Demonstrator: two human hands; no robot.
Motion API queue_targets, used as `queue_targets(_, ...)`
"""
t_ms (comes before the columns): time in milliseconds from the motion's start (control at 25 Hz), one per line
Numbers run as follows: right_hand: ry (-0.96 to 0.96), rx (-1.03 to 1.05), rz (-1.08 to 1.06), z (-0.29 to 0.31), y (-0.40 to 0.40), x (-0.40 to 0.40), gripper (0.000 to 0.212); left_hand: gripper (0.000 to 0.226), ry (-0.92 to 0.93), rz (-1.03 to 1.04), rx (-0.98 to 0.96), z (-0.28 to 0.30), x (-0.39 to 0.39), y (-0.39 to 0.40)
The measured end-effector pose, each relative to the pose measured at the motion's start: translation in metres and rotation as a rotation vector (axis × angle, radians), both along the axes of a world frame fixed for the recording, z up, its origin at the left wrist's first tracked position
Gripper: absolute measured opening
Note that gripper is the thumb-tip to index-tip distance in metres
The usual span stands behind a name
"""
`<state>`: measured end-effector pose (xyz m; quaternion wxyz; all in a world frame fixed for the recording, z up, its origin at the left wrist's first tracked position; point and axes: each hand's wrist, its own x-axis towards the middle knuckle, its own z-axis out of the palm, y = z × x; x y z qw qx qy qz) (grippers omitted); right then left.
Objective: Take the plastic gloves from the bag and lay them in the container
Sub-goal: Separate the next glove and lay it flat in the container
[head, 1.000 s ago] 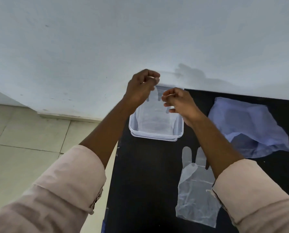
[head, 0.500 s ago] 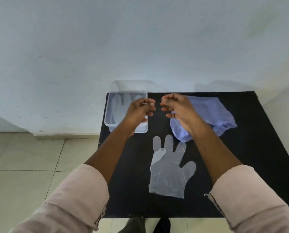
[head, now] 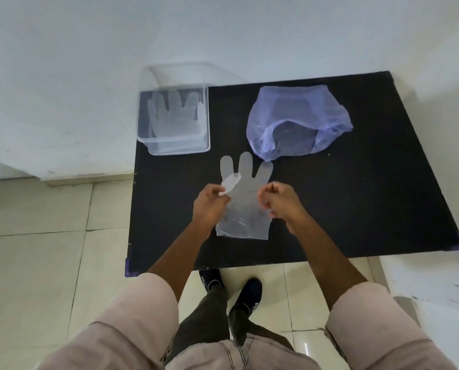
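Observation:
A clear plastic glove (head: 245,198) lies on the black table (head: 356,209), fingers pointing away from me. My left hand (head: 209,205) pinches its left edge by the folded thumb. My right hand (head: 280,201) is closed at its right edge and seems to pinch it too. At the table's far left stands a clear container (head: 175,149) with another clear glove (head: 173,116) lying flat inside. The crumpled blue plastic bag (head: 297,121) rests at the far middle, its mouth open towards me.
A white wall runs behind the table and on the right. The container overhangs the table's back left corner. Tiled floor (head: 36,236) lies to the left, and my shoes (head: 245,297) stand below the table's near edge.
My hands let go of a glove over the container, drew back towards me and closed on the edges of the glove lying on the table. The view tilted down.

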<state>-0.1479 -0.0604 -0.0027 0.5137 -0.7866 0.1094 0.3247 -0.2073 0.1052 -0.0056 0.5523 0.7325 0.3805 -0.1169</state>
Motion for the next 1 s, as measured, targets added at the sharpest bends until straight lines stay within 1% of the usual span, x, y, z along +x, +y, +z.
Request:
queue_targets(40,0.032,-0.099,0.003,-0.016,-0.004,-0.011,0.005,0.027,0.072,0.033,0.067,-0.012,-0.011,0.001)
queue_targets(120,0.061,-0.329,0.033,-0.045,-0.013,-0.032,0.02,0.033,0.204,0.031,0.128,-0.036,-0.032,0.005)
queue_targets(200,0.068,-0.524,0.089,-0.062,-0.017,-0.049,0.035,0.029,0.28,-0.036,0.141,-0.051,-0.043,0.005)
queue_targets(280,0.046,-0.624,0.12,-0.07,-0.013,-0.057,0.044,0.026,0.319,-0.078,0.176,-0.056,-0.044,0.003)
queue_targets(320,0.026,-0.622,0.115,-0.071,-0.009,-0.058,0.042,0.028,0.323,-0.084,0.184,-0.057,-0.042,0.002)
queue_targets(400,-0.004,-0.531,0.069,-0.072,0.0,-0.056,0.025,0.03,0.319,-0.08,0.161,-0.058,-0.039,0.0)
queue_targets(480,-0.013,-0.352,-0.03,-0.07,0.002,-0.054,0.02,0.026,0.289,-0.029,0.118,-0.058,-0.036,0.002)
queue_targets(560,0.022,-0.141,-0.185,-0.06,0.001,-0.053,0.012,0.017,0.222,0.063,0.016,-0.051,-0.034,0.002)
queue_targets(640,0.049,0.013,-0.295,-0.047,0.0,-0.05,0.007,0.01,0.167,0.16,-0.11,-0.042,-0.03,0.001)
queue_targets(760,0.054,0.094,-0.355,-0.032,0.0,-0.043,0.009,0.005,0.105,0.212,-0.232,-0.035,-0.024,0.002)
queue_targets(840,0.05,0.122,-0.363,-0.025,-0.001,-0.038,0.009,0.014,0.035,0.233,-0.291,-0.032,-0.021,0.005)
queue_targets(920,0.046,0.149,-0.363,-0.02,-0.002,-0.034,0.011,0.035,-0.077,0.218,-0.336,-0.028,-0.018,0.009)
queue_targets(1000,0.041,0.165,-0.36,-0.013,-0.004,-0.03,0.014,0.057,-0.161,0.124,-0.319,-0.025,-0.018,0.015)
